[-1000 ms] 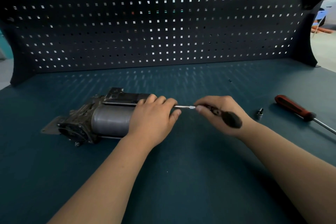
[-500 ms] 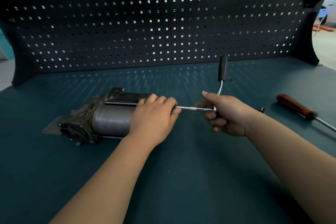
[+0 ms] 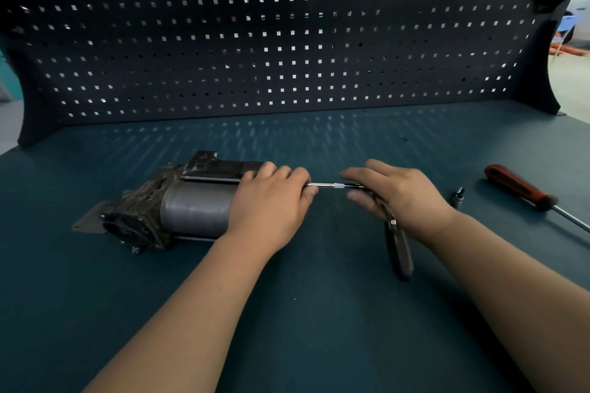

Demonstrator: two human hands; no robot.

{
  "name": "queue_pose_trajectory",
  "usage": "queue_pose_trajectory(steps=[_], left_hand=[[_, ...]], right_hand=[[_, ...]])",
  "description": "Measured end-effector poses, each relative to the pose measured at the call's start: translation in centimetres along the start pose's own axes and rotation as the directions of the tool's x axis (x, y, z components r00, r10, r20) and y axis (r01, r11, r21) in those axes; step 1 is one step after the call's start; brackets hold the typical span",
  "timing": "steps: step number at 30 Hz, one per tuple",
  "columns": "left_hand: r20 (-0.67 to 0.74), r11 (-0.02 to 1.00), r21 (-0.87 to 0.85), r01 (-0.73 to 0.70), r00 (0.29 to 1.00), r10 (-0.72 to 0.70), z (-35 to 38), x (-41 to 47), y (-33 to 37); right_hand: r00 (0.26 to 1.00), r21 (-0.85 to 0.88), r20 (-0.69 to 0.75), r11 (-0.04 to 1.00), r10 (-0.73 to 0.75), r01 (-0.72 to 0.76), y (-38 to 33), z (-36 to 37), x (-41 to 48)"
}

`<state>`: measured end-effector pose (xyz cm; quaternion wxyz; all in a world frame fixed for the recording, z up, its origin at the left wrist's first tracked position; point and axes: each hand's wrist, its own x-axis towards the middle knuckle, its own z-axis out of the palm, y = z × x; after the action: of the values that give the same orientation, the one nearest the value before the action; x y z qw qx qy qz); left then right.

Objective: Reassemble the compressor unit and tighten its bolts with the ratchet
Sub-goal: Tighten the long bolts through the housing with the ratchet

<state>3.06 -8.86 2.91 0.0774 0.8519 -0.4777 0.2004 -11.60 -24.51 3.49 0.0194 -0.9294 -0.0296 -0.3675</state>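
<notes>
Dark pegboard (image 3: 287,41) backs a teal bench top (image 3: 287,313). On it the compressor unit (image 3: 191,207) lies on its side. The left hand (image 3: 271,201) curls its fingers (image 3: 281,172) over the cylinder's right end, gripping it. From just under those fingertips a thin extension bar (image 3: 329,185) runs across to the right hand (image 3: 402,195). Its fingers (image 3: 360,171) reach over the head of the ratchet (image 3: 399,249) with what looks like the thumb beneath, a loose clasp. The black handle hangs out below the palm toward the wearer. Where the bar meets its bolt is hidden behind the left fingers. Beyond the right wrist, on the side away from the fingers, lie 1 small socket (image 3: 458,196) and 1 red-handled screwdriver (image 3: 518,187).

The likely trouble is the long, slim bar. If the right fingers swing the ratchet off the bar's line, the far end could tilt, slip off the bolt and round its head. So loose a clasp may also let the ratchet head twist free. Should the left fingers ease, the round body could roll under the torque. Those fingertips also sit close enough to the bar to get nipped.
</notes>
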Motion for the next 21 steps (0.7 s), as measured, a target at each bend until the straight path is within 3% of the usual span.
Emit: queue_pose_trajectory(steps=[8,10,12,16,18,21], left_hand=[[-0.073,0.996,-0.093,-0.007,0.997,0.000,-0.1,-0.4,-0.1],[-0.078,0.997,-0.081,-0.012,0.997,0.005,-0.1,-0.4,-0.2],[-0.067,0.998,-0.063,-0.017,0.998,0.013,0.0,-0.5,-0.3],[-0.047,0.999,-0.042,-0.008,0.999,0.006,0.0,-0.4,-0.2],[-0.030,0.999,-0.038,-0.001,1.000,0.000,-0.1,-0.4,-0.2],[-0.009,0.999,-0.033,0.003,1.000,-0.003,-0.3,-0.3,-0.1]], right_hand=[[0.947,0.257,0.132,0.913,0.292,-0.317,0.4,1.1,-0.4],[0.857,0.398,0.217,0.759,0.468,-0.515,0.3,1.3,0.2],[0.714,0.521,0.358,0.506,0.602,-0.688,0.1,1.3,1.0],[0.444,0.570,0.677,-0.037,0.586,-0.821,-0.6,0.2,2.1],[0.385,0.551,0.730,-0.153,0.564,-0.820,-0.8,0.1,2.1],[0.382,0.560,0.735,-0.184,0.561,-0.808,-0.7,0.2,2.1]])
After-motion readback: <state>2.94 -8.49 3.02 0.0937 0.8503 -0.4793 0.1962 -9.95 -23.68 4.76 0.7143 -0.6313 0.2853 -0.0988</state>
